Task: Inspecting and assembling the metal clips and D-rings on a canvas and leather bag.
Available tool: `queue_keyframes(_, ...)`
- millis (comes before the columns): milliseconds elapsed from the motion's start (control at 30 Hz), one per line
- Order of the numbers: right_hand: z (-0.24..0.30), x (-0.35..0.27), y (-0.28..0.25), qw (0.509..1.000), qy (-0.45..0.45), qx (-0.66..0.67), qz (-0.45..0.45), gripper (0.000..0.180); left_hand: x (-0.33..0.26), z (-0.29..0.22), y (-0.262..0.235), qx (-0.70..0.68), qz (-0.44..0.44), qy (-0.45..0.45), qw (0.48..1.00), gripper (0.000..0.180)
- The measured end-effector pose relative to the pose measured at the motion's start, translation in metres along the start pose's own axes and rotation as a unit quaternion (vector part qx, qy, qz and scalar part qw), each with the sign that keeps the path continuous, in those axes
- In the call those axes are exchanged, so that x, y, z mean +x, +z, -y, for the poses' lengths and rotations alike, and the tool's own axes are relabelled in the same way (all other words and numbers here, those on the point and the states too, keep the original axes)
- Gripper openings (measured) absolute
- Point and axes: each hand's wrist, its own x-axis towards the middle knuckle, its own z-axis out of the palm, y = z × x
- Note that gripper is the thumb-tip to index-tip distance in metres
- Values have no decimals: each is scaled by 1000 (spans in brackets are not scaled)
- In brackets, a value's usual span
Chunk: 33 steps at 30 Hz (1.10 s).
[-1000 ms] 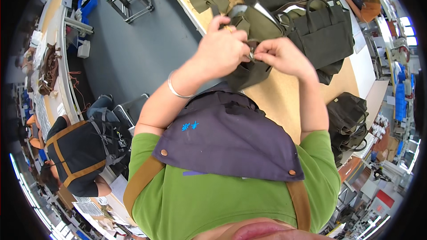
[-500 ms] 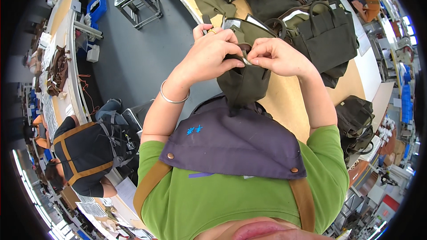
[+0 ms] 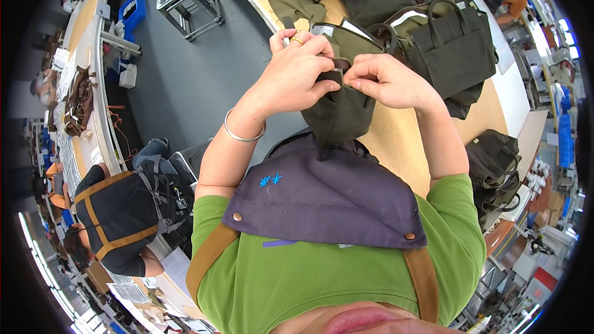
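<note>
Against the front of my apron I have a dark olive fabric bag point(image 3: 339, 117), its upper edge between my two hands. My left hand point(image 3: 297, 71), with a ring and a bangle, is closed on the bag's edge from the left. From the right, my right hand point(image 3: 387, 79) pinches the edge with thumb and forefinger. The fingertips are a short way apart, with a small dark flap between them. A curved zipper point(image 3: 341, 59) shows just behind the fingers. Olive fabric with a white-lined edge spreads out beyond the hands.
Finished-looking olive bags point(image 3: 455, 49) are piled on the table point(image 3: 405, 142) ahead and to the right, with more bags point(image 3: 493, 161) at the right edge. A metal stool point(image 3: 189, 3) and a blue bin point(image 3: 132, 11) stand left. A co-worker point(image 3: 117, 216) sits behind on the left.
The white piece that showed between my fingertips is no longer visible; a small dark flap shows there instead. Both hands keep nearly the same place on the bag.
</note>
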Motion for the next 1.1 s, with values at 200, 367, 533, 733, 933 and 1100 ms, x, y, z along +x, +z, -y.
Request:
queue_keyframes(200,0,-1,2,1000,-8,-2,-10,17,1,-1,0,1,3,-6,1000,20)
queue_keyframes(367,0,-2,5,999,-11,7,-31,16,0,-1,0,5,-5,-9,1000,18)
queue_keyframes(533,-6,-3,12,997,-55,22,-57,11,0,-1,-1,0,-11,-8,1000,18)
queue_keyframes(733,-5,-4,13,997,-41,32,-61,12,-1,-1,0,-12,-12,-17,1000,18)
queue_keyframes(933,-2,-6,13,997,-3,50,-61,16,-4,-2,0,-12,-17,-27,999,16)
queue_keyframes(1100,-2,-8,13,996,5,53,-65,16,-6,-5,6,-12,-37,-34,999,17)
